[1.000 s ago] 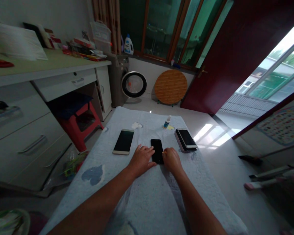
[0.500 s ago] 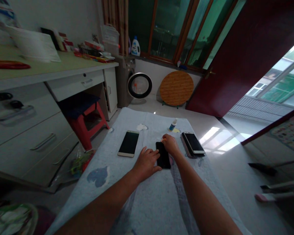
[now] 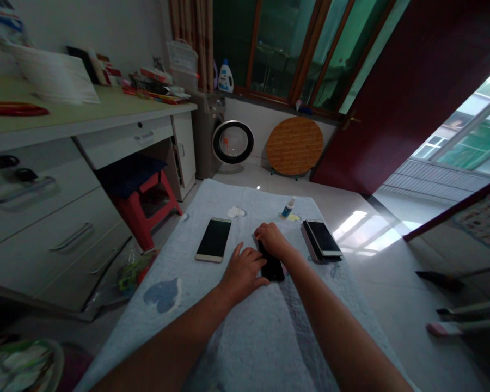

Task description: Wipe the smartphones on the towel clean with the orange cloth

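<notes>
A black phone [image 3: 273, 269] lies face up on the cloth-covered table [image 3: 265, 337]. My left hand [image 3: 244, 272] rests at its left edge, fingers apart, the fingertips touching the phone. Over the phone's far end is my right hand [image 3: 270, 238], its fingers curled together; whatever they pinch is too small to make out. A gold-framed phone [image 3: 213, 239] lies to the left. On the right, a white phone [image 3: 324, 238] sits on top of a darker one. A small spray bottle [image 3: 288, 208] stands near the far edge.
A desk [image 3: 118, 114] with drawers runs along the left, a red stool [image 3: 147, 201] under it. Behind the table are a washing machine with its door [image 3: 233, 142] open and a round wooden board [image 3: 294, 146]. A dark red door [image 3: 375, 98] stands at the right.
My right hand has moved left across the far end of the black phone, now covering its top edge. My left hand has hardly moved.
</notes>
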`<state>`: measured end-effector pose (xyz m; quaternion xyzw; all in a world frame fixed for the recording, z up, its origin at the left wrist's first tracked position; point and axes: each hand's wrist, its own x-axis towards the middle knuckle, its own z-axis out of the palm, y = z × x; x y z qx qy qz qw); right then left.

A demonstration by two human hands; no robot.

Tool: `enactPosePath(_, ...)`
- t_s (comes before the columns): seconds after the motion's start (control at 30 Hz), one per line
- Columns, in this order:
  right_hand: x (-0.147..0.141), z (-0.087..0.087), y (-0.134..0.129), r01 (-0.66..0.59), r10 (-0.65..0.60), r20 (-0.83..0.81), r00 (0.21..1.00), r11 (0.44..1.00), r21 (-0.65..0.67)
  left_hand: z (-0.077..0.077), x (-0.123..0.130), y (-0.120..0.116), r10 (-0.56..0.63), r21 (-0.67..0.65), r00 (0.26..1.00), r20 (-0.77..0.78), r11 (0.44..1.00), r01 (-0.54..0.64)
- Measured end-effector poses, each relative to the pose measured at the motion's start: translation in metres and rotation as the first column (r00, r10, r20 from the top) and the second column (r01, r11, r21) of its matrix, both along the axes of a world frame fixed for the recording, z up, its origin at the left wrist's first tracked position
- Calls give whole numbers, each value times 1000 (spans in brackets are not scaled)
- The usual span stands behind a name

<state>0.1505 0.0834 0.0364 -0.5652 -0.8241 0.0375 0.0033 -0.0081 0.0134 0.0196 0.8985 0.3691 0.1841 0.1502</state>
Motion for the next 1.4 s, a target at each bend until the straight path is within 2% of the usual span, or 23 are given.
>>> enactPosePath(0.2, -6, 7, -9, -205, 205, 86, 975, 979, -11, 0, 1, -3, 27, 52, 999, -21, 998, -26)
enactPosePath(0.33, -7, 7, -20, -273, 274, 50, 960, 961, -36, -1, 1, -5, 48, 109, 998, -42, 993, -44)
enactPosePath(0.47, -6, 3, -20, -181, 182, 10, 983, 983, -9, 0, 1, -6, 54, 125, 996, -67, 991, -45)
enactPosePath(0.63, -8, 4, -10, -68, 67, 54, 996, 998, 16, -3, 1, -5, 66, 128, 994, -85, 990, -55)
enactPosePath(0.77, -9, 10, -12, -93, 95, 84, 992, 995, -18, -5, -1, -6, 80, 124, 995, -62, 990, -72)
enactPosePath(0.97, -4, 9, -36, -213, 220, 64, 973, 972, -100, -3, 0, -8, 96, 109, 995, 4, 989, -96)
enactPosePath(1.07, -2, 6, -46, -205, 212, 57, 976, 974, -100, -2, 1, -8, 86, 117, 996, 5, 989, -86)
enactPosePath(1.17, -3, 5, -43, -193, 200, 67, 977, 976, -104, -1, 1, -8, 50, 127, 999, -12, 991, -48)
enactPosePath(1.27, -7, 5, -28, -123, 131, 78, 988, 987, -105, -1, 0, -8, 41, 139, 999, -19, 990, -38)
enactPosePath(1.4, -11, 5, -6, 63, -62, 22, 998, 997, -38, -3, 0, -6, 48, 141, 998, -29, 989, -43)
